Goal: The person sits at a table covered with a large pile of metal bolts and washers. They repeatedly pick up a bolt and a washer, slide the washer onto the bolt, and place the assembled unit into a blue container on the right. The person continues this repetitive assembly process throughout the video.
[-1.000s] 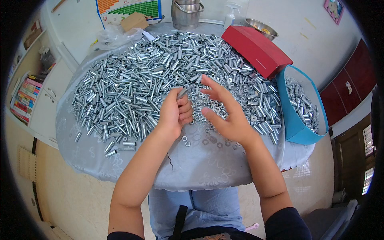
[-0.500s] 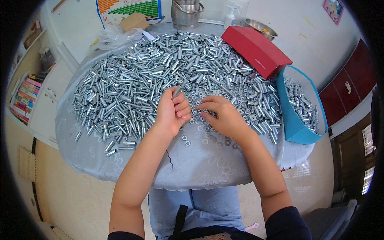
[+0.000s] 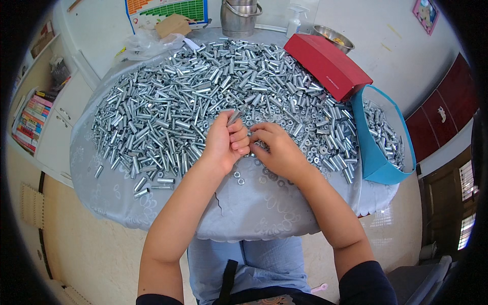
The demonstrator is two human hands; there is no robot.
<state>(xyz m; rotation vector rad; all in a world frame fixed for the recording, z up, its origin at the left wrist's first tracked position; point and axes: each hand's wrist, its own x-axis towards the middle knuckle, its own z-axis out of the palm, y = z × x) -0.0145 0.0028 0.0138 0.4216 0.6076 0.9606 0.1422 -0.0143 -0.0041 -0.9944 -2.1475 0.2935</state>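
My left hand (image 3: 226,138) is closed in a fist around a shiny metal sleeve (image 3: 234,118), whose upper end sticks out above the thumb side. Close against that fist, my right hand (image 3: 276,148) has its fingers bent inward at the little-finger side. Whatever its fingertips grip is hidden or too small to make out. Both hands are over the near part of a large pile of metal sleeves and bolts (image 3: 168,109). Loose washers and nuts (image 3: 278,118) lie around the right hand, and two nuts (image 3: 239,178) rest nearer me.
A grey patterned cloth (image 3: 239,213) covers the table. At the right stands a blue open box (image 3: 378,152) holding metal parts, beside a red box (image 3: 330,66). Along the back are a plastic bag (image 3: 152,46), a metal pail (image 3: 239,20), a spray bottle (image 3: 295,23) and a steel bowl (image 3: 335,36).
My left hand has shifted slightly right, and more of the sleeve now shows above it. My right fingers have come in against the left fist.
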